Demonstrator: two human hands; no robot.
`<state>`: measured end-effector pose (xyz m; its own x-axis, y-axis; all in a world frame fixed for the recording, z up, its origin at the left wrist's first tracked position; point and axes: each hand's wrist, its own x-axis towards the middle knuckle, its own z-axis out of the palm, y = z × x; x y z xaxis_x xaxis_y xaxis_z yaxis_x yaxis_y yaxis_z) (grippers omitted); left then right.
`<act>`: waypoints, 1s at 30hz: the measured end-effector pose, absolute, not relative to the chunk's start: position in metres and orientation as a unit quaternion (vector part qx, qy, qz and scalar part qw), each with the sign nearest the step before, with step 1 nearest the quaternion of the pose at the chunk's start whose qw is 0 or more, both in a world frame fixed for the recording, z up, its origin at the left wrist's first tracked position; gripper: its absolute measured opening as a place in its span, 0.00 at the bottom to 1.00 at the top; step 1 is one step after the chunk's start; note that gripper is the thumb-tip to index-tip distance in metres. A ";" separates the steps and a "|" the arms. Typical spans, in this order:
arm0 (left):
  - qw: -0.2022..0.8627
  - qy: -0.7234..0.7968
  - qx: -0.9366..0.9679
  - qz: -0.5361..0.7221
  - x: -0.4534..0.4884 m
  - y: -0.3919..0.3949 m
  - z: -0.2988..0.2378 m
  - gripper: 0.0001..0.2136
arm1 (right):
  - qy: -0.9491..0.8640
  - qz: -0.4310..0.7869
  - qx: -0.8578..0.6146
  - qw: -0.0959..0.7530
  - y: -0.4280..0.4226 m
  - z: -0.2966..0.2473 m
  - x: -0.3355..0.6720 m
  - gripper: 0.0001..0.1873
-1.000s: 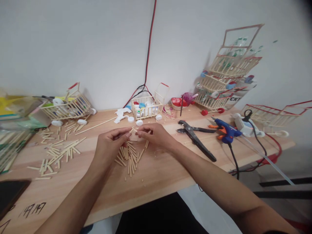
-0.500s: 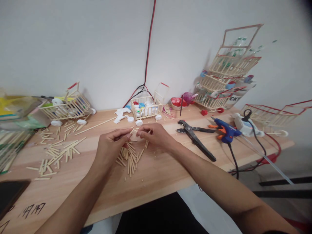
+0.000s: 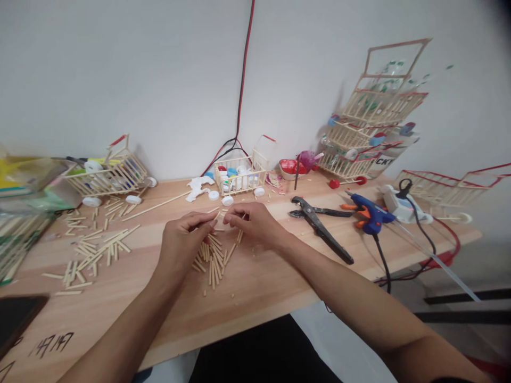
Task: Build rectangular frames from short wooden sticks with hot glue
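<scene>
My left hand [image 3: 186,239] is closed in a pinch, and the pale tip of a short wooden stick [image 3: 217,215] shows at its fingertips. Close beside it, my right hand [image 3: 255,226] has thumb and fingers pressed together; what they hold, if anything, is mostly hidden. Both hands hover over a pile of short cut sticks [image 3: 214,263] on the wooden table. Just beyond the fingers stands a small stick-built cart [image 3: 239,178] filled with bottle caps, with white wheels and a red-topped handle.
More cut sticks [image 3: 80,266] lie scattered at left, near another stick cart [image 3: 106,178]. Black pliers [image 3: 323,229] and a blue glue gun [image 3: 369,210] rest at right. Stacked carts [image 3: 379,106] rise at back right. A dark phone-like slab [image 3: 19,319] lies front left.
Almost nothing differs. My left hand has shifted very slightly, its fingers still pinched close to those of my right hand.
</scene>
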<state>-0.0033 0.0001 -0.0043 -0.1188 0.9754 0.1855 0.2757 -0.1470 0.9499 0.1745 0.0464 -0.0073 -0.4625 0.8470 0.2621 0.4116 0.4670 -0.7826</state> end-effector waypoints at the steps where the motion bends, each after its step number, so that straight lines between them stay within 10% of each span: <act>1: 0.346 0.553 0.567 0.504 -0.003 0.000 -0.004 0.10 | -0.790 0.326 -0.398 0.333 0.046 -0.007 0.175 0.09; 30: 0.334 0.556 0.569 0.505 0.001 -0.001 -0.002 0.09 | -0.793 0.318 -0.393 0.339 0.044 -0.008 0.175 0.09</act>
